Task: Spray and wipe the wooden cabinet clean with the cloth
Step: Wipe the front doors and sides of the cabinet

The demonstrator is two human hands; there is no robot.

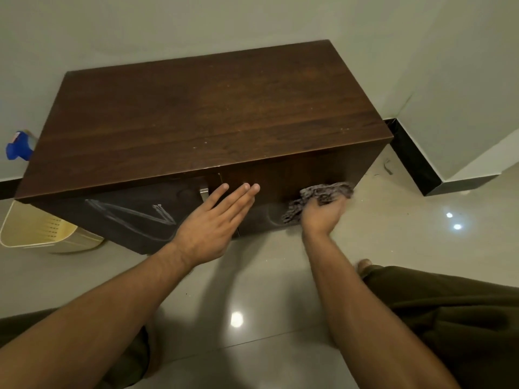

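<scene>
A low dark wooden cabinet [202, 113] stands against the wall. Its top is dusty with small specks. My left hand [216, 220] lies flat with fingers straight against the cabinet's front, just right of a metal handle [204, 192]. My right hand [323, 214] grips a crumpled grey patterned cloth [323, 195] and presses it on the right door of the front. White scribbles [132, 214] mark the left door. A blue spray bottle [19, 146] stands on the floor behind the cabinet's left end, mostly hidden.
A cream plastic basket [42, 231] lies on the floor under the cabinet's left corner. The glossy tiled floor [252, 304] spreads in front. A wall corner with black skirting [415, 158] juts out at the right. My knees in dark trousers frame the bottom.
</scene>
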